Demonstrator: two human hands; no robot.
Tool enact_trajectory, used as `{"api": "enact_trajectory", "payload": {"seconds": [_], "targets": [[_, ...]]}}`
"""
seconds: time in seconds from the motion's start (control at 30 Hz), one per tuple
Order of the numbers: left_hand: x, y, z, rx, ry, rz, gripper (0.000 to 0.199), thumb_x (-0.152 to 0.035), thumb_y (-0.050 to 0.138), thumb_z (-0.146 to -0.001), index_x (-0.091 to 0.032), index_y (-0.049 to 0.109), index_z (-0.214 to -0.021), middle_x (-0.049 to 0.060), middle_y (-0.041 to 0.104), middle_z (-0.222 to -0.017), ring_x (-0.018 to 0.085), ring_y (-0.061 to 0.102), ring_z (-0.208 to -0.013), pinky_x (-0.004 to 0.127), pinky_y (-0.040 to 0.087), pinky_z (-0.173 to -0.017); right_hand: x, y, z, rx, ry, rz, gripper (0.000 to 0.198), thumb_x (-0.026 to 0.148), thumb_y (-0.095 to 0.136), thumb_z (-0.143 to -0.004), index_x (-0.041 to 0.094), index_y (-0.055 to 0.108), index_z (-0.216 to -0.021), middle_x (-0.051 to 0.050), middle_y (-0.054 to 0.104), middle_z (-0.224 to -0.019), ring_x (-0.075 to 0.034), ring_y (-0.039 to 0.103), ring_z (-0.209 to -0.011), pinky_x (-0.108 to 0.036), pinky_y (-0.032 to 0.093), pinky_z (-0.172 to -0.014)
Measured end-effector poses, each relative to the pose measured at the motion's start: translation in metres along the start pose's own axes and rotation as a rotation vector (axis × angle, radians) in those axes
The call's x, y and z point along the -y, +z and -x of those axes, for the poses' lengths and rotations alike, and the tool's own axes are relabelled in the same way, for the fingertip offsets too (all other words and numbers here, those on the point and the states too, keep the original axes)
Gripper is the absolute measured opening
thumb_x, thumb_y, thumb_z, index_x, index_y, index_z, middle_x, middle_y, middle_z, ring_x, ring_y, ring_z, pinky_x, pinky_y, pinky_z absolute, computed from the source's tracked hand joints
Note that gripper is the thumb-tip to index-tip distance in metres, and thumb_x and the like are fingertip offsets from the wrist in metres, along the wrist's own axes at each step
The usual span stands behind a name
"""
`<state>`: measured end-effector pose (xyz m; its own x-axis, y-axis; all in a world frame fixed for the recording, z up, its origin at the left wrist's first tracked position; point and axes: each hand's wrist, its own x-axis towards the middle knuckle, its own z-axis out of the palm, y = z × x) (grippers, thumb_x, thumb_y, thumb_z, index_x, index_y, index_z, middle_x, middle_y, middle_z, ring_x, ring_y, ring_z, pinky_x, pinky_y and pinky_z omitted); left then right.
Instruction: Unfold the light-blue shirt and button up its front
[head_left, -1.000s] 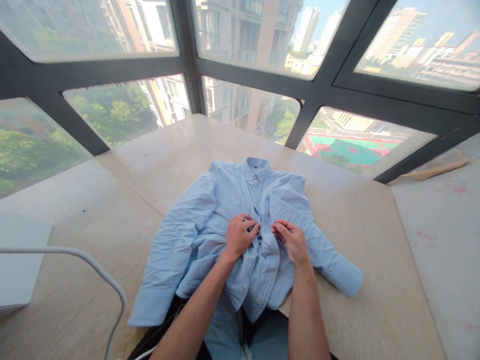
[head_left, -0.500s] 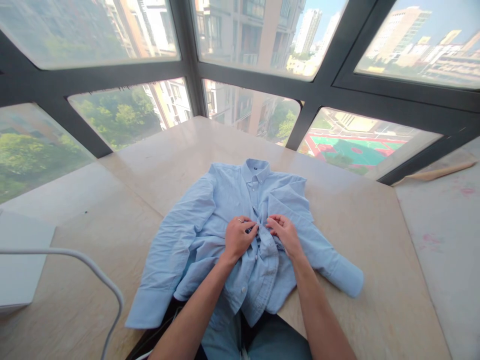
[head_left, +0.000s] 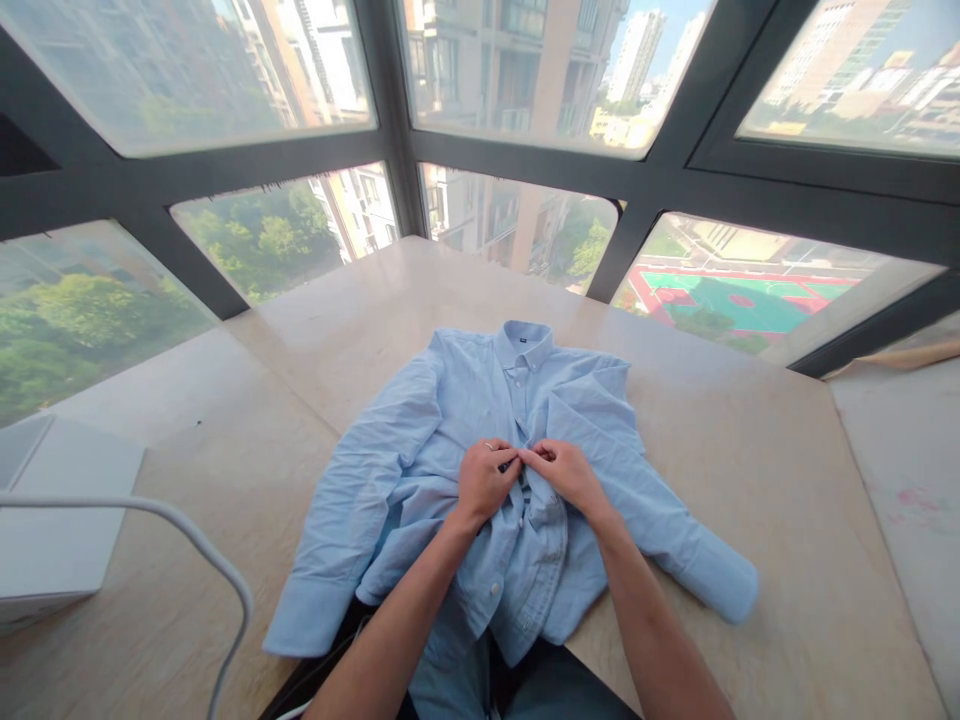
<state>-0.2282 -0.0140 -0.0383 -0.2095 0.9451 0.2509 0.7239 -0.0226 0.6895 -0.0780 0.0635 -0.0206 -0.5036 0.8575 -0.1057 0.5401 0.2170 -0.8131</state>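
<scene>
Forearms reached up from the bottom of the view, over a dark lap at the table's near edge. The left hand (head_left: 486,482) was curled closed, pinching the front placket of the light blue shirt (head_left: 420,470) at mid-chest, a ring showing on one finger. The right hand (head_left: 571,474) was likewise closed in a pinch on the opposite edge of the placket, its fingertips touching those of the left hand. A second ago the right hand had sat apart from the left, with a strip of cloth between them; half a second ago it was nearer; at this moment the two met over the placket, which suggested the two front edges were being brought together at a button.

The shirt lay face up on the beige table (head_left: 750,470), its hem hanging off the near edge toward the lap, both sleeves spread outward, the collar (head_left: 523,340) buttoned and pointing away. A white button (head_left: 495,590) on the lower placket was unfastened.

A white curved tube (head_left: 187,535) arched at the left, beside a flat white box (head_left: 60,520). No container held anything in view. Beyond the table stood dark-framed windows (head_left: 525,180) over city buildings and a sports court.
</scene>
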Motion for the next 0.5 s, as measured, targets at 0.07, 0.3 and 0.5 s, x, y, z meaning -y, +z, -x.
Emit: {"api": "enact_trajectory", "payload": {"seconds": [0.07,0.3,0.5], "targets": [[-0.001,0.000,0.000,0.001,0.015,0.003,0.015,-0.028,0.063,-0.091,-0.027,0.079,-0.092,0.002,0.071,-0.092,0.017,0.059,-0.086,0.032,0.041,-0.080,-0.002,-0.005,-0.005,0.084,-0.026,-0.068,0.038,0.052,0.057,-0.081,0.017,0.066,-0.070,-0.001,0.061,-0.063,-0.015,0.052,-0.061,-0.025,0.036,-0.058],[-0.001,0.001,0.002,-0.016,-0.005,-0.004,0.016,-0.028,0.064,-0.090,-0.026,0.079,-0.094,0.004,0.071,-0.091,0.018,0.059,-0.086,0.032,0.041,-0.080,0.001,-0.014,-0.015,0.224,0.004,-0.088,0.038,0.050,0.058,-0.077,0.016,0.059,-0.061,0.002,0.048,-0.049,-0.011,0.043,-0.048,-0.023,0.031,-0.049],[-0.002,0.001,0.001,-0.024,-0.023,-0.003,0.016,-0.028,0.063,-0.091,-0.025,0.078,-0.090,0.003,0.071,-0.090,0.018,0.059,-0.084,0.032,0.040,-0.079,0.003,-0.015,-0.018,0.243,0.076,-0.122,0.042,0.057,0.062,-0.074,0.016,0.062,-0.066,0.002,0.049,-0.050,-0.012,0.045,-0.046,-0.022,0.034,-0.044]]}}
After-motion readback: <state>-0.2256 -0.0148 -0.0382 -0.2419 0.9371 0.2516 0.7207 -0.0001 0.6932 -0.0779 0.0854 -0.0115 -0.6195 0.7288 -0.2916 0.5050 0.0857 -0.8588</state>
